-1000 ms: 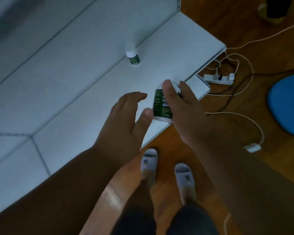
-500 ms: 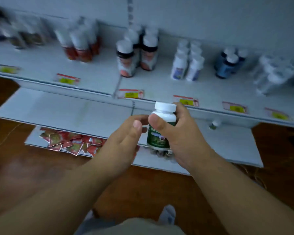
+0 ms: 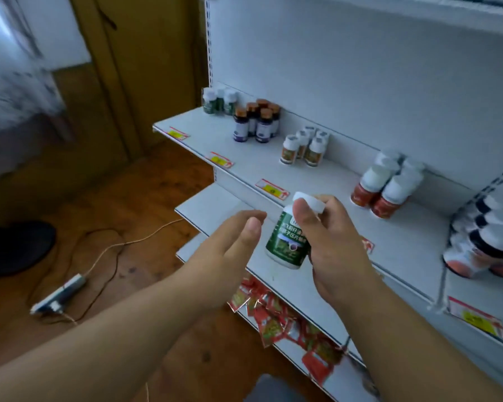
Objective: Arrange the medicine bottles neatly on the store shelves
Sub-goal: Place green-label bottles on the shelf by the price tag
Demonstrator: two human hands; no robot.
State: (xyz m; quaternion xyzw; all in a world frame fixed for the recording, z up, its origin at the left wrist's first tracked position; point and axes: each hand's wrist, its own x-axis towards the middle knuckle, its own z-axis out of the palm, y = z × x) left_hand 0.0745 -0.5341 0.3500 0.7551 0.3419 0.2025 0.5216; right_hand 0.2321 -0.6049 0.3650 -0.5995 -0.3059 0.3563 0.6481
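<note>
While we hold the green bottle (image 3: 288,242) in our right hand (image 3: 328,242), thumb on the label and fingers curled behind the white cap (image 3: 310,201), it seems light and rigid — smooth plastic that could slip, so taking it around the body is best. Our left hand (image 3: 230,248) floats just beside it, fingers straight and relaxed, holding nothing. Further back, on the upper shelf (image 3: 244,158), similar green bottles (image 3: 219,101) stand at the far left end — probably its place.
</note>
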